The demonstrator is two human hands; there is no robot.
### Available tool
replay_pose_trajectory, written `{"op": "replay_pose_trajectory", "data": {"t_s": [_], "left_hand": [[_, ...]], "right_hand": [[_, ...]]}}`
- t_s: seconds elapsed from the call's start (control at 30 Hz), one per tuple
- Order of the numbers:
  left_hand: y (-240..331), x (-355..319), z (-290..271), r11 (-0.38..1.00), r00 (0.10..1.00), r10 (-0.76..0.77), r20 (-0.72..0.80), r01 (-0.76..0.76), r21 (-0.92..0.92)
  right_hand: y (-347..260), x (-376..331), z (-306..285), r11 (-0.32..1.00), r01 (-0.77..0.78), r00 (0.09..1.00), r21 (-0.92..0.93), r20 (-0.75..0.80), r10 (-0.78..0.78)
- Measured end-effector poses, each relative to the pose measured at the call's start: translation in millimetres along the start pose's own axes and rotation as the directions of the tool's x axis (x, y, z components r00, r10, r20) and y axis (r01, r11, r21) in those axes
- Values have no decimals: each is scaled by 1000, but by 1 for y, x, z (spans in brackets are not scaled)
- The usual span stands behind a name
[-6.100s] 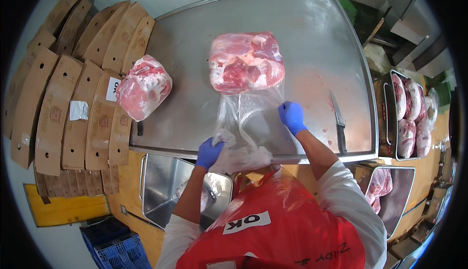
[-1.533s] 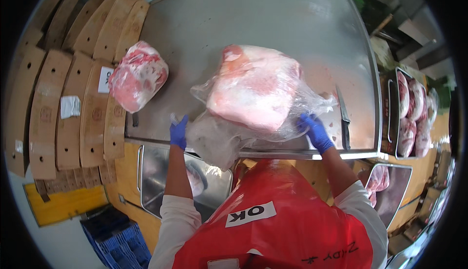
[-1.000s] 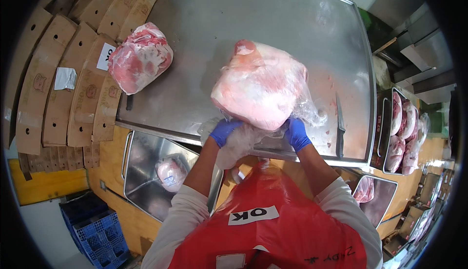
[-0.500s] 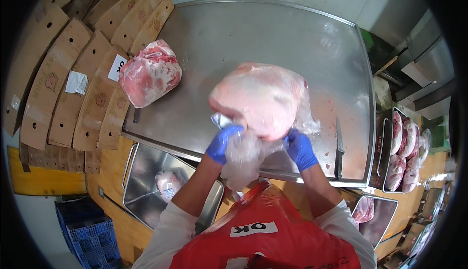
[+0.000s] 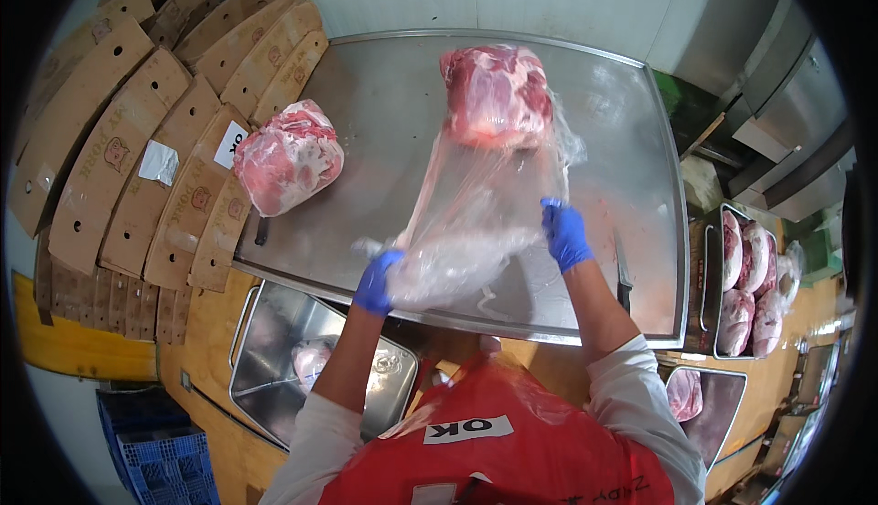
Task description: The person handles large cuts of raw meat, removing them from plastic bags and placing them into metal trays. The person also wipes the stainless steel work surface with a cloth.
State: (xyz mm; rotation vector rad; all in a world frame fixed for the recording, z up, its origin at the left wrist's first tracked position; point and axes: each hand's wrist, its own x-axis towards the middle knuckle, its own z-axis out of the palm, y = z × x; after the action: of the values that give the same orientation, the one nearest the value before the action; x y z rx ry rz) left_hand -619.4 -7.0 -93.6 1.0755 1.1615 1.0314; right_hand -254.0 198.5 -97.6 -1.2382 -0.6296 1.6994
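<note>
My left hand (image 5: 377, 283), in a blue glove, is closed on the near left corner of a clear plastic bag (image 5: 466, 249). On the other side my right hand (image 5: 565, 233), gloved too, grips the bag's right edge. The plastic is stretched out between both hands and runs away from me to a large cut of raw meat (image 5: 498, 98), red side showing, at the far middle of the steel table (image 5: 384, 185). A second cut of raw meat (image 5: 291, 159) lies at the table's left. A black-handled knife (image 5: 624, 278) rests on the table to the right of my right hand.
Stacked cardboard boxes (image 5: 128, 166) line the left side. Below the table's front edge stands a steel tub (image 5: 261, 340) with a wrapped piece of meat. At the right, a metal bin (image 5: 718, 276) holds several cuts, and another tub (image 5: 722, 413) sits nearer me.
The large cut has moved away from me and turned from its pale side to its red side. The bag is now drawn out long between my hands, which are farther apart.
</note>
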Motion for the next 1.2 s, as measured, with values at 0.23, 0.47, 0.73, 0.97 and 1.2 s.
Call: {"op": "replay_pose_trajectory", "data": {"t_s": [0.23, 0.47, 0.73, 0.97, 1.2], "left_hand": [[14, -145, 15, 664, 845, -457, -277, 117, -738], [42, -270, -32, 803, 809, -269, -523, -112, -585], [76, -254, -21, 983, 754, 30, -657, -140, -116], [151, -226, 37, 952, 867, 295, -401, -301, 51], [146, -188, 54, 923, 874, 162, -459, -298, -242]], "right_hand": [[52, -107, -3, 917, 157, 985, -368, 120, -121], [96, -226, -7, 618, 448, 732, -646, 662, 161], [61, -226, 112, 209, 915, 400, -345, 845, -355], [7, -333, 248, 226, 951, -94, 209, 896, -434], [9, -325, 226, 547, 836, 180, -38, 961, -208]]}}
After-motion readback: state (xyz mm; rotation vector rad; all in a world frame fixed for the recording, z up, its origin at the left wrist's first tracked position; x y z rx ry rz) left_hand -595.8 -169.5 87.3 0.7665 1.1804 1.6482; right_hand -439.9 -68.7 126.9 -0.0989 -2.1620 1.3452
